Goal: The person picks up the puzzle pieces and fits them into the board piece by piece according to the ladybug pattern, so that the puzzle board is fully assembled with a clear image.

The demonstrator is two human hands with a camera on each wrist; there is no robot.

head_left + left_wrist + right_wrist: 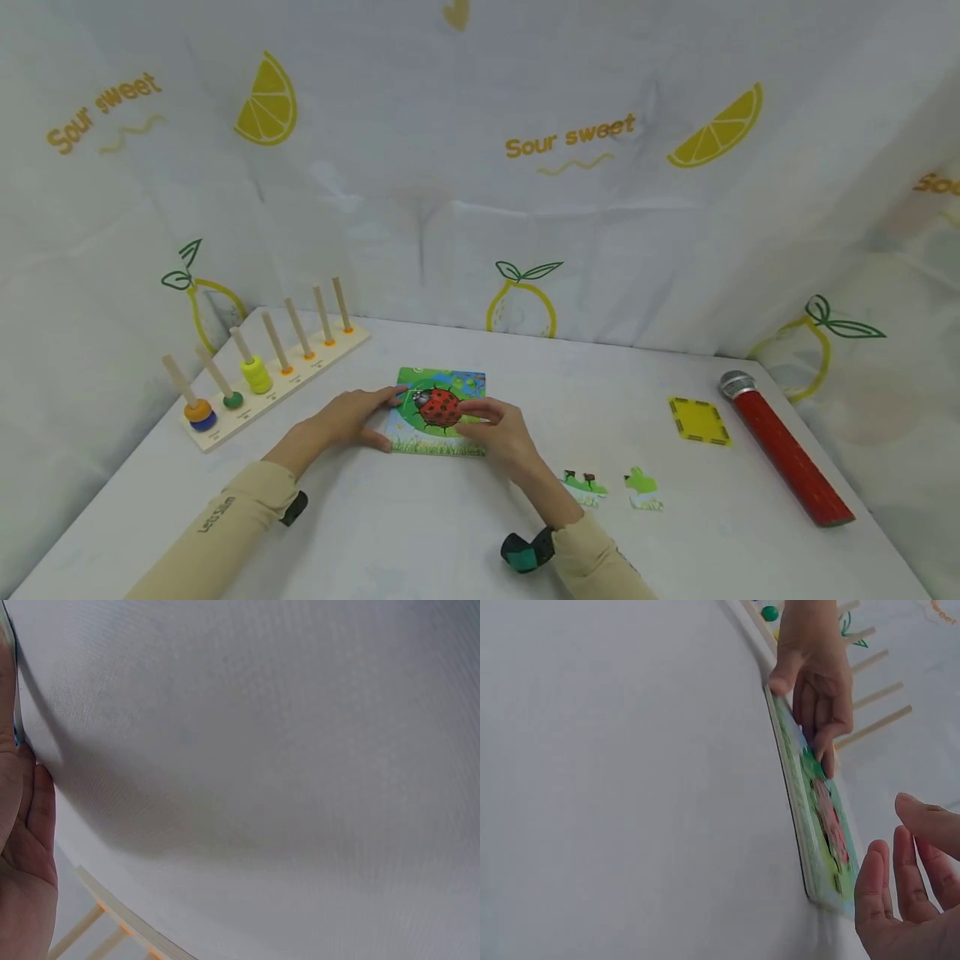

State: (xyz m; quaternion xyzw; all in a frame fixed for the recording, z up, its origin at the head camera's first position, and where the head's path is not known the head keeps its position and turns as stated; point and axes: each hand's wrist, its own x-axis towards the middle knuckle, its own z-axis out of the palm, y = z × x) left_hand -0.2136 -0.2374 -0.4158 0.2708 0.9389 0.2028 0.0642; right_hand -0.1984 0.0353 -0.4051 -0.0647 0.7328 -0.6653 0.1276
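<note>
A square ladybug puzzle (437, 408) with a green and blue picture lies flat on the white table. My left hand (348, 419) is at its left edge, the thumb by the near corner and a fingertip on the picture; the right wrist view shows this left hand (819, 682) too. Over the puzzle's right side is my right hand (504, 433). In the right wrist view, the fingers of my right hand (911, 900) are loosely bent and apart, with nothing seen between them. Mostly bare table fills the left wrist view, with part of my left hand (30, 840) at its edge.
Two loose puzzle pieces, one (585, 486) nearer and one (642, 489) farther right, lie beside my right forearm. A yellow square tile (700, 420) and a red toy microphone (787, 450) are at the right. A wooden peg stacker (288, 382) with coloured rings stands at the left.
</note>
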